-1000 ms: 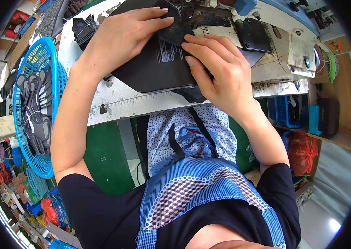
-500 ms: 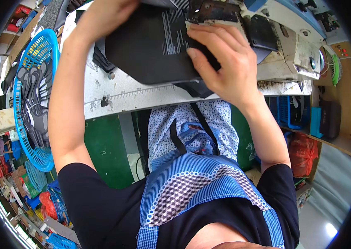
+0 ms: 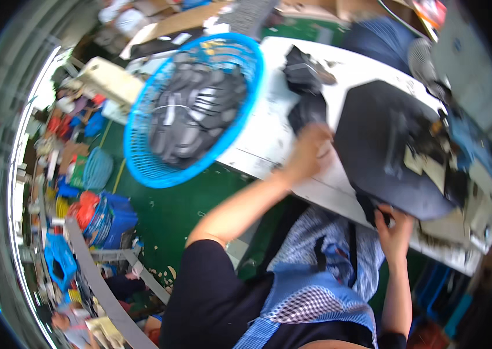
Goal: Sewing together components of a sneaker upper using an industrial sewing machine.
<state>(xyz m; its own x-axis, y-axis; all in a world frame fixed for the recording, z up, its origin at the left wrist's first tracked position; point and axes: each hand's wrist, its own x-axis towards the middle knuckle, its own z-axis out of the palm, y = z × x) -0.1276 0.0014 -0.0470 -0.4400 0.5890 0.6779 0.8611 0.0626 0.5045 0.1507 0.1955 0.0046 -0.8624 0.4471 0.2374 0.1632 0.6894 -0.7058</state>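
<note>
My left hand (image 3: 311, 154) is smeared by motion over the white table. Its fingertips reach the near end of a small pile of black pieces (image 3: 306, 113), and whether they grip one cannot be made out. At the table's front edge, my right hand (image 3: 396, 230) has thumb and fingers closed on a small black piece (image 3: 367, 208). Right above this hand lies a large flat black sheet (image 3: 368, 131), its near edge against the fingers. The sheet spreads across the bed of a cream machine (image 3: 481, 200).
A blue plastic basket (image 3: 136, 158) filled with bundled dark grey pieces stands left of the table (image 3: 257, 142). Beyond it lies a cream machine part (image 3: 109, 81). On the green floor (image 3: 167, 224) stand a blue bin (image 3: 119, 218) and a light blue basket (image 3: 99, 168).
The view has swung left, bringing the basket closer to the middle. My right hand has left the top of the sheet for its near edge; my left hand is now by the black pile.
</note>
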